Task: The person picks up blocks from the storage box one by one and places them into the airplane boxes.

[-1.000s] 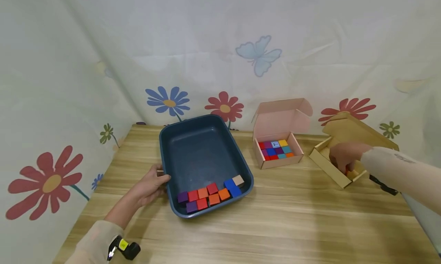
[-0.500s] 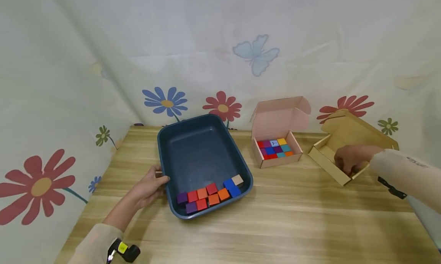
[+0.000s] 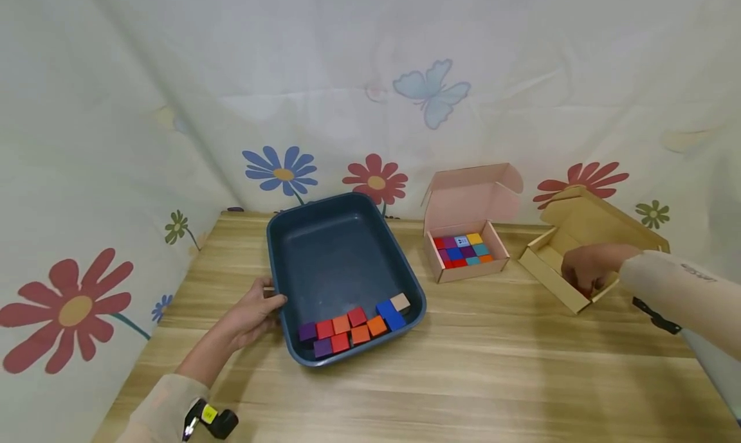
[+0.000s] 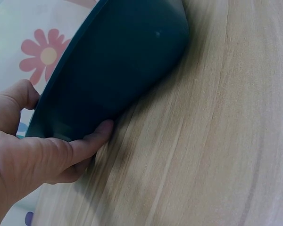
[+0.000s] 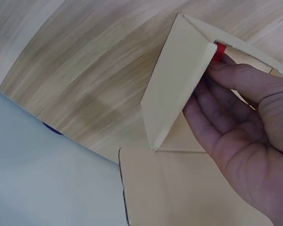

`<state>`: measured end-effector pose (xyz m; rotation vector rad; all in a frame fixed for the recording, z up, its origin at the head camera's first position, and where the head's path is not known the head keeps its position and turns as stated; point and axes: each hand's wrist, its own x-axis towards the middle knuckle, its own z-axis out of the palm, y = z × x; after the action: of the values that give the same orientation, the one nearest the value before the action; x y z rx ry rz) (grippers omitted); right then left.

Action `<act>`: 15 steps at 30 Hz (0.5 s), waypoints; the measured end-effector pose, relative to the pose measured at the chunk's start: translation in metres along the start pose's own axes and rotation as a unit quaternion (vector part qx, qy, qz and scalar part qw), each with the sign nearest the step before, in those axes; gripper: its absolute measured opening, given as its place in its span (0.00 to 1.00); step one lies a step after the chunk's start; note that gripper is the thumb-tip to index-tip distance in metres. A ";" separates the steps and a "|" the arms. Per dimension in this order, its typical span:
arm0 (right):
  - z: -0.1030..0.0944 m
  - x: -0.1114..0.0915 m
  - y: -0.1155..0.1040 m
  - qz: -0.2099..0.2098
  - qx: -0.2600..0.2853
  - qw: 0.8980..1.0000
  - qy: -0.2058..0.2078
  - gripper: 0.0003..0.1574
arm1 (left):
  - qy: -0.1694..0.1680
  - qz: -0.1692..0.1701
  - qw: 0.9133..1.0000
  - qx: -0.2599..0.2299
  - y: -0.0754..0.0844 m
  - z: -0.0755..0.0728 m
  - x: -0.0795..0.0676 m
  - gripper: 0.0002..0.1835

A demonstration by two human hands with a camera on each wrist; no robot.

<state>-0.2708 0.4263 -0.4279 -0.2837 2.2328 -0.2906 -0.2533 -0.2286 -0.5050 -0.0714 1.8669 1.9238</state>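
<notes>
My left hand point(image 3: 251, 316) holds the left rim of a dark blue tray point(image 3: 330, 256), thumb over the edge. The left wrist view has its other fingers against the tray's outer wall point(image 4: 118, 66). Along the tray's near end lie several coloured blocks point(image 3: 341, 327), purple, red, orange, blue and one plain wood. My right hand point(image 3: 592, 264) reaches down into an open brown cardboard box point(image 3: 550, 280) at its near right corner. In the right wrist view the thumb and fingertips pinch a red block point(image 5: 219, 51) just inside the box wall, mostly hidden by wall and hand.
Between tray and brown box stands an open pink box point(image 3: 469, 274) packed with several coloured blocks point(image 3: 466, 251). Its lid point(image 3: 475, 195) stands up at the back. A flower-printed curtain point(image 3: 324, 108) closes off the back and left of the wooden table point(image 3: 463, 366).
My right hand has shifted slightly right inside the brown box, and its fingers now cover the orange-red patch that showed beneath them. The left hand and the tray stay in place.
</notes>
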 end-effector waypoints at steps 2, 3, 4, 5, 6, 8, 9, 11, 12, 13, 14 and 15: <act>0.002 0.001 0.000 0.000 0.007 1.000 0.000 0.21 | 0.000 0.001 1.000 -0.004 0.000 0.000 -0.001 0.32; 0.003 0.001 0.000 -0.002 0.011 1.000 0.000 0.20 | 0.000 0.001 1.000 -0.004 0.000 0.000 0.000 0.32; 0.004 0.002 0.000 -0.002 0.017 1.000 0.001 0.20 | -0.001 0.002 1.000 -0.004 0.000 0.000 0.000 0.32; 0.005 0.002 0.000 -0.002 0.023 1.000 0.003 0.19 | -0.001 0.002 1.000 -0.004 -0.001 0.000 0.000 0.31; 0.006 0.002 -0.001 -0.003 0.029 1.000 0.003 0.18 | -0.001 0.002 1.000 -0.005 -0.001 0.000 0.000 0.31; 0.007 0.001 -0.002 -0.003 0.038 0.999 0.006 0.17 | 0.001 0.001 1.000 -0.006 -0.001 0.000 0.000 0.31; 0.007 0.001 -0.003 -0.003 0.041 0.999 0.008 0.17 | 0.001 0.000 1.000 -0.007 -0.001 0.000 0.000 0.31; 0.008 0.000 -0.005 -0.004 0.043 0.999 0.013 0.16 | 0.001 0.000 1.000 -0.009 -0.001 0.001 0.001 0.31; 0.007 0.000 -0.006 -0.004 0.043 0.999 0.014 0.15 | 0.001 0.000 1.000 -0.009 -0.001 0.001 0.001 0.31; 0.007 0.000 -0.006 -0.005 0.043 0.999 0.016 0.15 | 0.003 -0.001 1.000 -0.009 0.000 0.001 0.001 0.31; 0.007 -0.001 -0.006 -0.005 0.042 0.999 0.017 0.15 | 0.002 -0.001 1.000 -0.007 0.000 0.001 0.001 0.31; 0.007 -0.001 -0.007 -0.004 0.044 0.999 0.017 0.15 | 0.002 -0.001 1.000 -0.006 0.000 0.001 0.001 0.31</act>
<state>-0.2646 0.4194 -0.4295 -0.2435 2.2456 -0.3990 -0.2541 -0.2274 -0.5052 -0.0812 1.8566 1.9359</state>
